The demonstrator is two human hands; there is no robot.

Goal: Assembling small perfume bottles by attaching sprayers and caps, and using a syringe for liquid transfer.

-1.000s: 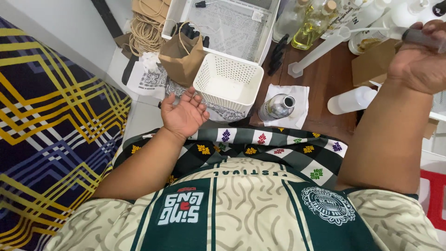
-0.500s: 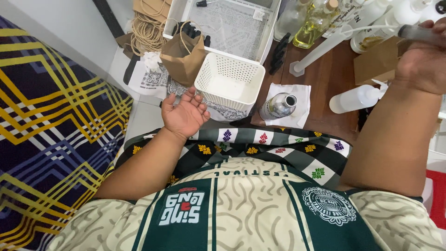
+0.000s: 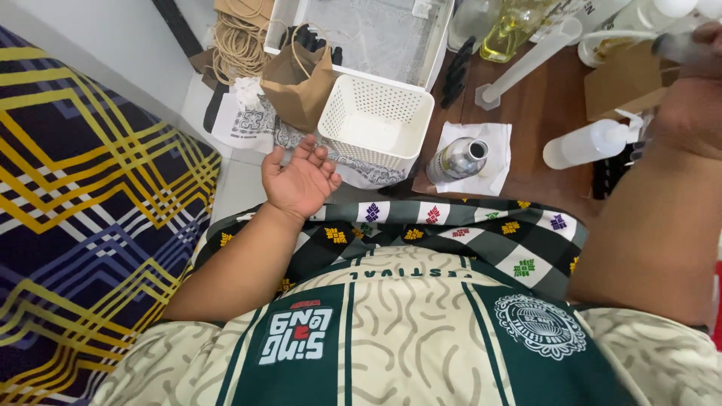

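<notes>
Up at the frame's right edge, the right hand [image 3: 688,105] is closed around a dark, blurred cylindrical object [image 3: 677,45] above the brown wooden desk [image 3: 541,113]. The left hand [image 3: 301,180] rests open — palm up, holding nothing — just beside a white perforated plastic basket [image 3: 372,124]. A shiny metal can [image 3: 457,159] stands on white paper [image 3: 489,139] — near a clear squeeze bottle [image 3: 590,143].
</notes>
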